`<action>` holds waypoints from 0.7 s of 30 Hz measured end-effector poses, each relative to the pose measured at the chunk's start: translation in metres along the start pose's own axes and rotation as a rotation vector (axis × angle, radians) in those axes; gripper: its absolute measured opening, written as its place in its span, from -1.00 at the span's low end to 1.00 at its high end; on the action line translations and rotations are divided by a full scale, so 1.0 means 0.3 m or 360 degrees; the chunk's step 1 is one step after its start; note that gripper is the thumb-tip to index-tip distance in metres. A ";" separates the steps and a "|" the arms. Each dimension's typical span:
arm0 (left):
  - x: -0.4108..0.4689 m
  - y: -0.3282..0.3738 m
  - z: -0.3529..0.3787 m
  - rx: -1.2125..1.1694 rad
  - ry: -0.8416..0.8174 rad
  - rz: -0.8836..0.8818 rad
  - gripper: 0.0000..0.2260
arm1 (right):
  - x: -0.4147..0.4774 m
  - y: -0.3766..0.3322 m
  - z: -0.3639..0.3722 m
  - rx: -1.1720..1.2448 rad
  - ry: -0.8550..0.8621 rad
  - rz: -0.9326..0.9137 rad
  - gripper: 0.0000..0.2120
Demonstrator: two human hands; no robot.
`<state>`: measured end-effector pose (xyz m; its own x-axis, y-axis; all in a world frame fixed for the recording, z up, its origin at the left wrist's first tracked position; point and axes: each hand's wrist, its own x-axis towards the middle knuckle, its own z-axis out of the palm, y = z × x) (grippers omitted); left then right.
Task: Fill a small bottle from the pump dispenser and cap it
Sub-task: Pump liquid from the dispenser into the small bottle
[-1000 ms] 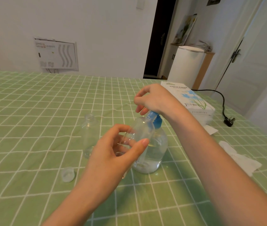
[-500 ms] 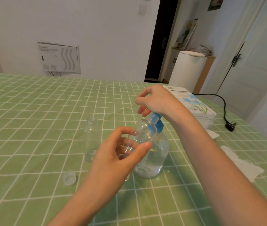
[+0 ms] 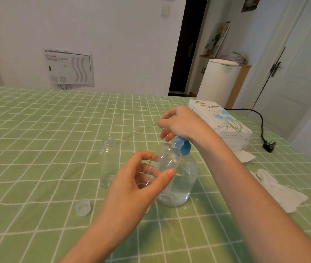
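Note:
My left hand (image 3: 141, 181) grips a small clear bottle (image 3: 167, 158), tilted with its mouth up against the blue pump head (image 3: 183, 146) of the dispenser. The clear dispenser bottle (image 3: 181, 183) stands on the green checked tablecloth, about a third full of clear liquid. My right hand (image 3: 181, 123) sits on top of the pump head, fingers curled over it, hiding the nozzle. A second small clear bottle (image 3: 108, 162) stands uncapped to the left. A clear cap (image 3: 83, 206) lies on the cloth in front of that bottle.
A white tissue box (image 3: 221, 120) lies at the right rear. Crumpled white tissues (image 3: 276, 188) lie to the right of my forearm. A black power cord with plug (image 3: 268, 146) trails at the table's right edge (image 3: 291, 143).
Both hands keep their hold, with the small bottle against the pump. The camera has tipped up slightly; my right hand sits a little higher above the pump collar.

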<state>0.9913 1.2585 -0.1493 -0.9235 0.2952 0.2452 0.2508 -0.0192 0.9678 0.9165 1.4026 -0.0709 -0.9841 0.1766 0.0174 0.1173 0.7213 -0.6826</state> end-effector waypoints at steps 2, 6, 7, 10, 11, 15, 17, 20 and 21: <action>0.000 0.004 0.000 -0.0008 -0.0008 0.0006 -0.63 | -0.002 -0.007 -0.009 -0.0019 0.0018 -0.0015 -0.93; 0.007 0.014 -0.001 -0.0035 -0.0004 0.0037 -0.65 | 0.000 -0.031 -0.035 -0.0115 0.0085 -0.0066 -0.84; 0.008 0.015 -0.001 -0.0043 0.0000 0.0042 -0.64 | 0.001 -0.034 -0.038 -0.0126 0.0085 -0.0070 -0.83; 0.008 0.017 0.003 -0.0062 -0.0010 0.0041 -0.63 | 0.000 -0.034 -0.035 -0.0098 0.0031 -0.0057 -0.84; 0.007 0.016 0.005 -0.0075 -0.0013 0.0039 -0.63 | -0.001 -0.033 -0.033 -0.0088 0.0016 -0.0053 -0.85; 0.007 0.012 0.009 -0.0122 -0.0024 0.0033 -0.62 | -0.007 -0.031 -0.030 -0.0032 -0.0006 -0.0020 -0.84; 0.006 0.010 0.009 -0.0119 -0.0022 0.0033 -0.62 | -0.008 -0.028 -0.029 -0.0025 0.0003 -0.0016 -0.83; 0.002 0.001 0.007 -0.0088 -0.0010 0.0027 -0.64 | -0.006 -0.016 -0.015 -0.0029 0.0012 0.0001 -0.82; 0.000 -0.002 0.006 -0.0081 -0.0012 0.0023 -0.64 | -0.005 -0.011 -0.009 -0.0023 0.0008 0.0012 -0.82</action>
<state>0.9916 1.2604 -0.1499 -0.9177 0.3016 0.2587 0.2486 -0.0722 0.9659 0.9180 1.4018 -0.0668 -0.9826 0.1851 0.0160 0.1265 0.7296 -0.6720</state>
